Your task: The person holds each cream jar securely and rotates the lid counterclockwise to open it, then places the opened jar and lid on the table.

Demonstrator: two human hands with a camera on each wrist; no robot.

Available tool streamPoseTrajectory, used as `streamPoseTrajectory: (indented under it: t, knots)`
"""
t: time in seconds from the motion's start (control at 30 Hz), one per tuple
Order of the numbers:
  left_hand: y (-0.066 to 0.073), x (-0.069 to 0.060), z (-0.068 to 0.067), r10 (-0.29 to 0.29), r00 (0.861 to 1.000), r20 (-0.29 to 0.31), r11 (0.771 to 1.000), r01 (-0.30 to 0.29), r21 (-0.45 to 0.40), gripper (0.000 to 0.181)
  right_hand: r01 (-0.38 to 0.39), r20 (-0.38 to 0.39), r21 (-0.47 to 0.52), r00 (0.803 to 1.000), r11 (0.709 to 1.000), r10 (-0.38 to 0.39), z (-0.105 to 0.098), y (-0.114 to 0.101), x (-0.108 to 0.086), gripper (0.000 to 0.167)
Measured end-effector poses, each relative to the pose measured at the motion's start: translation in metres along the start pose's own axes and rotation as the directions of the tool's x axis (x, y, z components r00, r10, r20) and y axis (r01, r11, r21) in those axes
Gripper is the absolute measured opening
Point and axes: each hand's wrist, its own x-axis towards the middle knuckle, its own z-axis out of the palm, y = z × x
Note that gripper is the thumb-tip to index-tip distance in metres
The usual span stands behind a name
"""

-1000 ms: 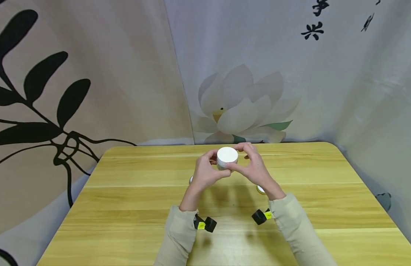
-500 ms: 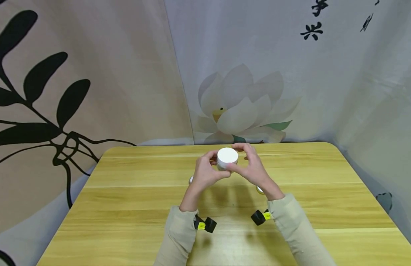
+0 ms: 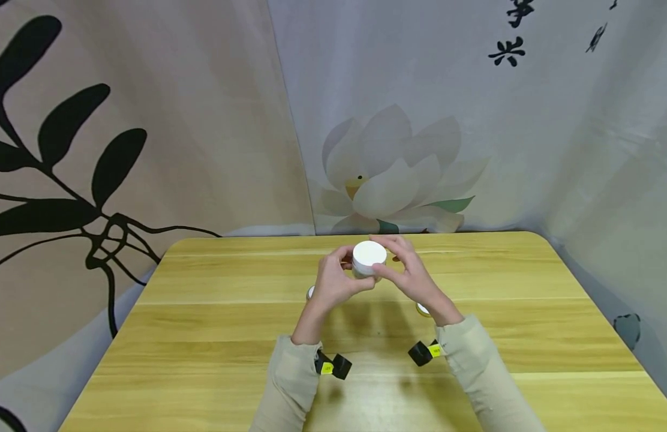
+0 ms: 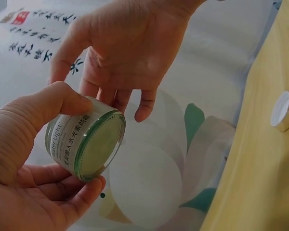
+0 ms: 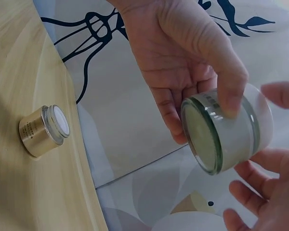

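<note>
A green-tinted glass jar point(image 4: 101, 144) with a white lid point(image 3: 369, 252) is held up above the table, tilted in the wrist views. My left hand point(image 3: 336, 279) grips the jar body, thumb on its printed label and fingers underneath. Around the lid, the thumb and fingers of my right hand point(image 3: 411, 276) pinch from the other side; its thumb is blurred in the right wrist view. A small gold jar point(image 5: 41, 132) with a white top stands on the table, mostly hidden behind my left hand in the head view.
By my right wrist lies a small round gold-rimmed piece point(image 4: 284, 111) with a white face, perhaps a lid. The wooden table point(image 3: 204, 336) ends at a printed cloth backdrop point(image 3: 215, 120). Black cameras point(image 3: 341, 366) are strapped at both wrists.
The right fingers have shifted leftward along the lid's far edge, and the right thumb slightly right along its near side. The left hand and jar stay almost in place.
</note>
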Motion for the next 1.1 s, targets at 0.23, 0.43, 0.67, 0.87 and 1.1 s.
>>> streamPoseTrajectory:
  t: [0.23,0.43,0.67,0.87,1.1]
  knots:
    - [-0.001,0.0,0.0,0.003,1.0,0.006,1.0,-0.002,-0.019,0.051,-0.11,-0.051,-0.008,0.993,0.994,0.11,0.004,-0.006,0.0,0.054]
    - [0.0,-0.001,0.0,-0.005,1.0,0.002,1.0,0.005,-0.004,0.049,-0.104,-0.043,0.006,0.994,0.995,0.105,0.003,-0.004,0.001,0.043]
    - [-0.001,-0.001,0.0,0.003,1.0,-0.001,1.0,-0.003,0.023,0.05,-0.066,0.007,0.014,0.998,0.998,0.066,0.001,-0.007,0.001,0.046]
    - [-0.001,-0.001,0.0,-0.004,1.0,0.011,1.0,0.004,0.02,0.052,-0.054,-0.014,0.022,0.998,0.998,0.054,-0.001,-0.036,0.0,0.048]
    - [-0.002,0.0,0.001,-0.004,1.0,0.006,1.0,0.004,0.009,0.053,-0.03,-0.063,0.05,0.997,0.998,0.034,-0.002,-0.042,-0.001,0.048]
